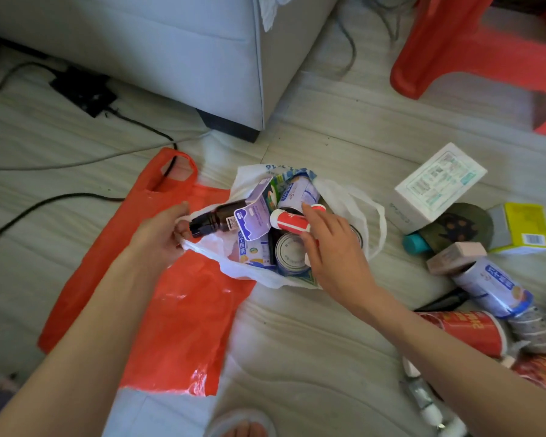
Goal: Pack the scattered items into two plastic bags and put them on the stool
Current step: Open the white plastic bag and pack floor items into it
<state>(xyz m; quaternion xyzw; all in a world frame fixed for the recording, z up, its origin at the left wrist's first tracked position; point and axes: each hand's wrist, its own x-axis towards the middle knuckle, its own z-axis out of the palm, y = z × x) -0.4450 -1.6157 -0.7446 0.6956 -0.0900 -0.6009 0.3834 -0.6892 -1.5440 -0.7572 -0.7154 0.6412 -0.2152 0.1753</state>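
Head view: the right hand (pixel 325 244) reaches into the mouth of the white plastic bag (pixel 353 203), fingers loosely curled about a small red-and-white tube (pixel 289 223), which lies on its side with its long axis running leftward from the grip. The left hand (pixel 161 234), well to the left of it, pinches the bag's thin, crinkled rim and holds it wide. Below the right fingers sit a round tin (pixel 290 252) and glossy cartons. A flat red bag (pixel 158 279) lies under the left forearm. Right of the grip wait a white box (pixel 438 184) and a yellow box (pixel 528 227); the red stool (pixel 473 58) stands beyond.
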